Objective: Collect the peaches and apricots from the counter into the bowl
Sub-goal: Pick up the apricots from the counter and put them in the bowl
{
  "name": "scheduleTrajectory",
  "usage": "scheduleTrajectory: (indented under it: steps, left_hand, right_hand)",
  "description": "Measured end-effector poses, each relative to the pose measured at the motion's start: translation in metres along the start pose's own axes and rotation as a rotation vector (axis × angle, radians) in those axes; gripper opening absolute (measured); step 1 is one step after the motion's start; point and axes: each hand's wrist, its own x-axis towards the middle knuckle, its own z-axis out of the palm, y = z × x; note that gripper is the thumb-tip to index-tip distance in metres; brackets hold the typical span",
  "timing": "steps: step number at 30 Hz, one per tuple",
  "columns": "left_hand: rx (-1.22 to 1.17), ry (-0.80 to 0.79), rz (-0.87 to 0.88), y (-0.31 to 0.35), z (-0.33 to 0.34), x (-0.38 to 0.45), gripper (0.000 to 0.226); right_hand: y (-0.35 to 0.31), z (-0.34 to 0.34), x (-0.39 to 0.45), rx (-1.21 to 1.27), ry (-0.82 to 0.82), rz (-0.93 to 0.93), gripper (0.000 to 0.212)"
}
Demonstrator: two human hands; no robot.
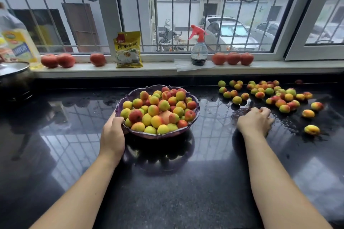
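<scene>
A purple scalloped bowl stands mid-counter, heaped with yellow, green and red apricots and peaches. My left hand grips the bowl's near-left rim, thumb over the edge. My right hand lies knuckles-up on the wet black counter to the bowl's right, fingers curled round small fruit; a bit of orange shows between the fingers. Several loose apricots are scattered behind and to the right of that hand. Two more apricots lie apart at the near right.
On the white sill behind sit larger red peaches at right and others at left, a yellow packet and a red-topped spray bottle. A lidded pot and an oil bottle stand far left.
</scene>
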Motion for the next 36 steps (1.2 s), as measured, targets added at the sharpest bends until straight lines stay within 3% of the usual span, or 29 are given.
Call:
scheduleTrajectory:
  steps: [5, 9, 13, 16, 19, 23, 27, 30, 32, 36]
  left_hand:
    - [0.001, -0.013, 0.002, 0.002, 0.001, -0.001, 0.044]
    - [-0.021, -0.004, 0.004, 0.003, 0.003, -0.002, 0.043]
    - [-0.069, -0.019, -0.014, 0.004, 0.003, -0.003, 0.05]
    - [-0.082, -0.008, -0.034, 0.003, 0.002, -0.003, 0.044]
    - [-0.097, 0.034, -0.047, 0.001, 0.002, -0.002, 0.046]
    - [-0.102, 0.048, -0.048, -0.001, 0.003, 0.0, 0.059]
    - [-0.104, 0.018, -0.041, -0.003, 0.004, 0.0, 0.046]
    - [-0.08, -0.031, -0.012, 0.0, 0.004, -0.001, 0.041]
    - [-0.05, -0.075, 0.005, 0.002, 0.006, 0.0, 0.041]
    - [0.089, -0.018, 0.011, 0.002, 0.013, 0.003, 0.039]
  right_hand:
    - [-0.004, 0.002, -0.004, -0.074, -0.019, -0.066, 0.036]
    - [-0.021, 0.009, -0.021, -0.167, -0.14, -0.351, 0.03]
    - [-0.037, 0.011, -0.043, 0.052, -0.346, -0.511, 0.035]
    - [-0.045, -0.002, -0.058, 0.453, -0.235, -0.501, 0.029]
    - [-0.06, -0.016, -0.08, 0.755, -0.16, -0.637, 0.022]
    - [-0.083, -0.012, -0.103, 0.722, -0.185, -0.818, 0.027]
    - [-0.097, -0.003, -0.102, 0.675, -0.276, -0.768, 0.029]
    - [-0.089, 0.002, -0.095, 0.761, -0.194, -0.676, 0.017]
    - [-0.076, 0.005, -0.089, 0.834, -0.131, -0.562, 0.009]
    - [-0.052, 0.008, -0.066, 0.731, -0.096, -0.252, 0.018]
